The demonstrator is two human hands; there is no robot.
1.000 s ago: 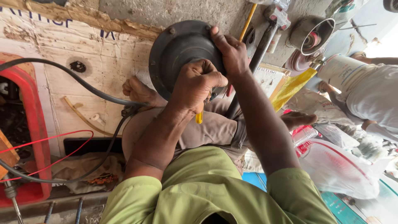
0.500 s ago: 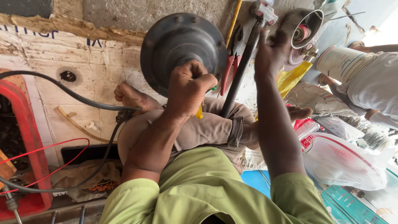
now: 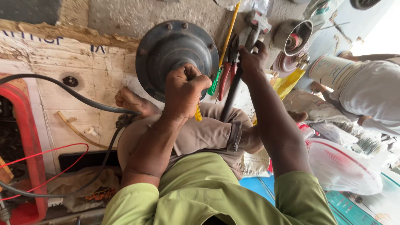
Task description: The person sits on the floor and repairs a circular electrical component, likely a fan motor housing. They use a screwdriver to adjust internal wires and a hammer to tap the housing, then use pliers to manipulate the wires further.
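A round dark grey metal motor housing [image 3: 166,50] with bolts around its rim stands in front of my knees. My left hand [image 3: 183,89] is closed in a fist against its lower right side, gripping a yellow-handled tool [image 3: 198,112] whose end pokes out below my fingers. My right hand [image 3: 250,58] reaches over to the tools lying beside the housing and closes around the long dark handle of a wrench-like tool [image 3: 237,83]. Red-handled pliers [image 3: 227,77] and a green-and-yellow screwdriver [image 3: 223,50] lie right next to it.
A thick black cable [image 3: 83,102] and red wires [image 3: 50,152] run across the cardboard on the left, by a red crate [image 3: 29,137]. Metal motor parts [image 3: 298,39] lie at the upper right. Another person in white [image 3: 366,96] sits on the right, near a white fan guard [image 3: 346,166].
My right hand left the rim of the housing and moved right to the tools, where it now grips the dark handle. My left hand stays clenched on the housing.
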